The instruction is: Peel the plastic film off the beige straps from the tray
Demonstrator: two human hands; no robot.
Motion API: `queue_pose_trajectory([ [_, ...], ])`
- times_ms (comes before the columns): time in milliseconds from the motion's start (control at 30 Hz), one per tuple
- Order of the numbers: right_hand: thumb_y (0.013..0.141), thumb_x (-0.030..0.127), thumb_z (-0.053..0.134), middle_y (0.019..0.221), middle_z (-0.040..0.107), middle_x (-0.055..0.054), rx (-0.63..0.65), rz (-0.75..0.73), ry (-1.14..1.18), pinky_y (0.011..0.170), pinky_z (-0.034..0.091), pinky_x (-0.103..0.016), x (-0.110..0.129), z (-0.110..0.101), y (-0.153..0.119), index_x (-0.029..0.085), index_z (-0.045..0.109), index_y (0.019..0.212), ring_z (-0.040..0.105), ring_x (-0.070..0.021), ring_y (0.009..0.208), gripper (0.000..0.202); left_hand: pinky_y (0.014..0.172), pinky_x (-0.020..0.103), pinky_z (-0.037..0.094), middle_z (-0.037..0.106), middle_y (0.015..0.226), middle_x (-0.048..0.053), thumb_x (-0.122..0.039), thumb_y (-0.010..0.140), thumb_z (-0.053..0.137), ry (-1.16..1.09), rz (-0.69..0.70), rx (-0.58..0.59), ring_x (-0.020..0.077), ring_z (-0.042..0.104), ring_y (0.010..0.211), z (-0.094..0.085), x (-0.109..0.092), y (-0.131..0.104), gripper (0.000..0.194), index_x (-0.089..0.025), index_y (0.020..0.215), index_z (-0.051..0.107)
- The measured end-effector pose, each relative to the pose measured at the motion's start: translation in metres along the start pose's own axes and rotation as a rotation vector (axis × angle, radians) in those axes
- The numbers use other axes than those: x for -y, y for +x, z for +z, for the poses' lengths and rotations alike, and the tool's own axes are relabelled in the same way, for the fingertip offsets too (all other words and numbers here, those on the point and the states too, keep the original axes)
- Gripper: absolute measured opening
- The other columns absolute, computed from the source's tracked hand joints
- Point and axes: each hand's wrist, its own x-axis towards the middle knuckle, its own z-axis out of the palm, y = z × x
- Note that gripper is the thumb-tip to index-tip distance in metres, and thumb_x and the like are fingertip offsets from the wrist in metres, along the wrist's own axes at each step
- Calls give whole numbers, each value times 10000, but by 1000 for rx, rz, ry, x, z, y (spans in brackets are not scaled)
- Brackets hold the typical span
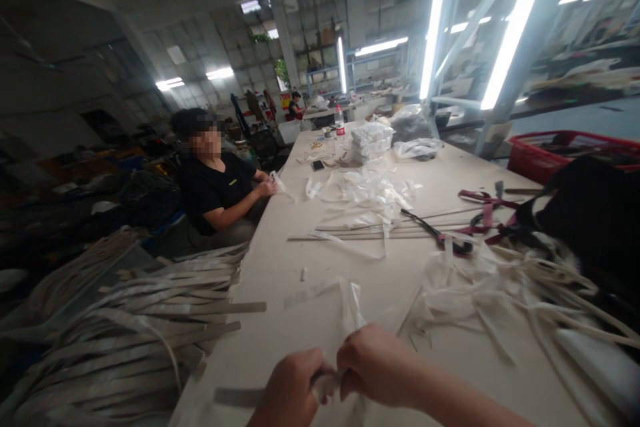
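Observation:
My left hand (293, 387) is closed around a flat grey-beige strip (237, 397), whose end sticks out to the left over the table. Right beside it, my right hand (370, 360) has its fingers pinched together, almost touching the left. A translucent film strip (354, 303) rises from behind the right fingers and lies loosely on the table. Between the two hands shows a small curled pale piece, blurred. Exactly what the right fingertips grip is partly hidden.
A pile of strips (125, 333) hangs along the table's left edge. Crumpled film (367, 187), long thin rods (350, 235) and a phone (317, 165) lie farther up. Tangled strips (465, 280) and dark-handled straps (487, 213) are at right. A co-worker (220, 180) sits at left.

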Motion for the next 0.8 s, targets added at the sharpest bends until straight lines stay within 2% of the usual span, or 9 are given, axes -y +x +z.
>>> queue_pose_trajectory([
  [167,783,378,745,772,761,-61,-92,94,-11,607,382,-253,-6,3,-1,219,773,774,723,-227,764,161,665,263,359,690,697,31,-193,758,552,28,-116,-43,176,623,722,-4,5,-1,114,-180,695,646],
  [333,777,400,736,750,760,-80,-23,53,-51,578,377,-265,1,5,4,221,784,784,729,-253,732,186,665,250,375,706,707,21,-164,710,575,-41,-14,-8,169,634,729,6,4,6,97,-186,690,667],
  [500,763,347,747,778,765,-71,-87,197,-54,613,397,-260,-8,-1,-6,230,780,750,732,-256,781,123,640,251,390,700,664,32,-194,734,568,-52,-114,-36,169,637,672,4,14,5,116,-172,690,673],
  [667,793,363,705,751,763,-85,11,135,-35,586,380,-265,5,7,-2,236,791,786,737,-272,765,153,661,246,389,725,709,30,-173,707,596,-62,-1,13,166,652,730,12,1,11,95,-180,681,688],
  [800,820,342,680,772,762,-72,-54,178,-66,584,343,-264,-1,5,-10,226,766,780,729,-253,755,150,658,253,395,718,691,36,-191,725,579,-43,-73,-6,169,643,703,8,2,9,124,-171,714,701],
])
